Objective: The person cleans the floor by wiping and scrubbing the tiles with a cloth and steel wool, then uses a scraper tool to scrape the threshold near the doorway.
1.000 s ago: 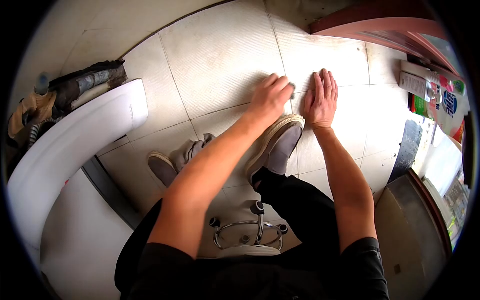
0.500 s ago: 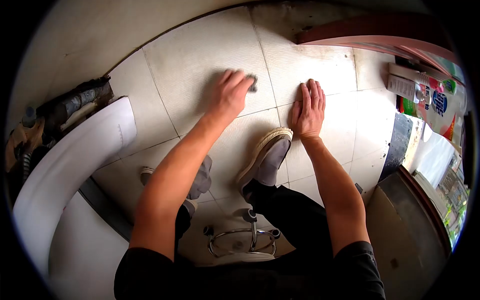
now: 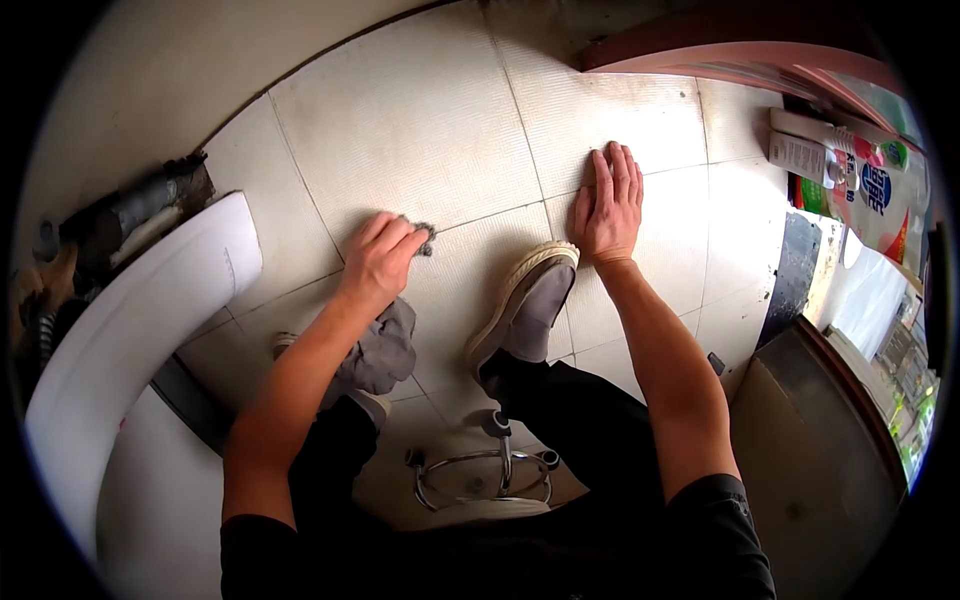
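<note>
No text can be read for certain. By the right edge of the floor (image 3: 740,235), a white bag (image 3: 906,208) carries a blue oval (image 3: 876,187) with large white Chinese characters, turned sideways and too blurred to make out. Smaller characters beside the oval are likewise illegible. A white bottle (image 3: 800,157) next to the bag bears lines of small grey print, too fine to read.

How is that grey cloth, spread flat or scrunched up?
Scrunched up: the grey cloth makes a rounded, creased lump, partly hidden by the left forearm.
</note>
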A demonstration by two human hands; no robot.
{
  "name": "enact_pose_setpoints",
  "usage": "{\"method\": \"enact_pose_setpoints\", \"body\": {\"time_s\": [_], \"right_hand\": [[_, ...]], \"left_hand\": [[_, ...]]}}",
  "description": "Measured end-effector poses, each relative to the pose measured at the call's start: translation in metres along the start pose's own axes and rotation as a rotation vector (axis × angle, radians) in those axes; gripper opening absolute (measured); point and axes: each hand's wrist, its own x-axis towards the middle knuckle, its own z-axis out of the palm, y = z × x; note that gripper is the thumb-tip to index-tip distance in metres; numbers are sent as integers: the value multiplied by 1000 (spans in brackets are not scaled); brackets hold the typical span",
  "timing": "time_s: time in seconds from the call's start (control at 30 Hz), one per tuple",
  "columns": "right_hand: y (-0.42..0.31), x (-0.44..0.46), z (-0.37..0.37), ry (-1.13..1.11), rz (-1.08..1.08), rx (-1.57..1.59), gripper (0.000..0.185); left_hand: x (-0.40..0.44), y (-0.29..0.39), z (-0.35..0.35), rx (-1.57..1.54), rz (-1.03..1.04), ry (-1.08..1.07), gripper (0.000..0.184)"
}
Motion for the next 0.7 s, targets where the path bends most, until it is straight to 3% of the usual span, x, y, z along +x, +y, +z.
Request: {"method": "enact_pose_setpoints", "body": {"time_s": [0.3, 0.53, 0.57, 0.7], "right_hand": [[8, -1, 6, 25, -28, -1, 56], [2, -2, -1, 10, -3, 17, 56], [1, 0, 1, 14, -3, 9, 56], [1, 1, 1, 3, -24, -36, 56]], "left_hand": [[131, 78, 91, -81, 76, 102, 12], [-24, -8, -12, -45, -128, 67, 29], [-36, -14, -24, 4, -147, 20, 22], [-9, -2, -2, -7, -144, 99, 33]]}}
